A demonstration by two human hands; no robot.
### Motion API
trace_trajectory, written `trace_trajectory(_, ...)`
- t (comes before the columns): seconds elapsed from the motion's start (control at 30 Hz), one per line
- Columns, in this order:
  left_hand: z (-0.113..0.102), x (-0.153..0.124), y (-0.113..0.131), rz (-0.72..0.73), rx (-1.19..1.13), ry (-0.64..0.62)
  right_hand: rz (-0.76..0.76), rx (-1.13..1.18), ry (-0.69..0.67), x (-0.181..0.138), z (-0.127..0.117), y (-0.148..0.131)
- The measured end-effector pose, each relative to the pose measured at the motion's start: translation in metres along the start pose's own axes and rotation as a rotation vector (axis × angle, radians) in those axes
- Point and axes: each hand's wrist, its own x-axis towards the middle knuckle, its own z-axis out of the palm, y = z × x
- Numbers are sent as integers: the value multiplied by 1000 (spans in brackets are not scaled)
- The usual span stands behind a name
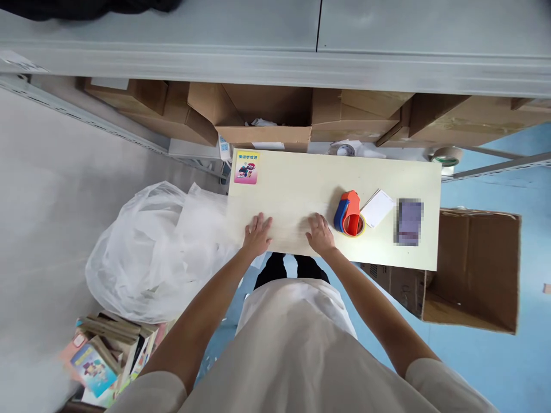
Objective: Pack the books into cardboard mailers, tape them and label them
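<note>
My left hand (pixel 257 234) rests palm down on the near edge of a pale table (pixel 293 178), fingers apart and holding nothing. To its right, my right hand (pixel 320 232) also lies flat on the tabletop with its fingers stretched out. Just right of that hand sits an orange and blue tape dispenser (pixel 349 213) with a roll of tape in it. White cards or slips of paper (pixel 379 207) lie beside the dispenser. At the table's far left corner is a small book (pixel 247 167) with a cartoon cover.
Left of the table is a large heap of translucent plastic bags or sheeting (pixel 150 252). Stacked books (pixel 116 350) stand at lower left. An open cardboard box (pixel 473 269) is at the right, near a blurred-out rectangle (pixel 408 222). Boxes (pixel 262 135) line the shelf behind, under a grey beam (pixel 275 71).
</note>
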Motion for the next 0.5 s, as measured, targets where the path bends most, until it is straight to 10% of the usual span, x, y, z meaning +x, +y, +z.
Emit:
trace_trajectory(0.27,-21,-7,-15,-16,-261,46,57,68,120,-4,-8,-15)
trace_trajectory(0.5,-69,39,-64,-183,-863,305,192,867,96,67,-30,-81)
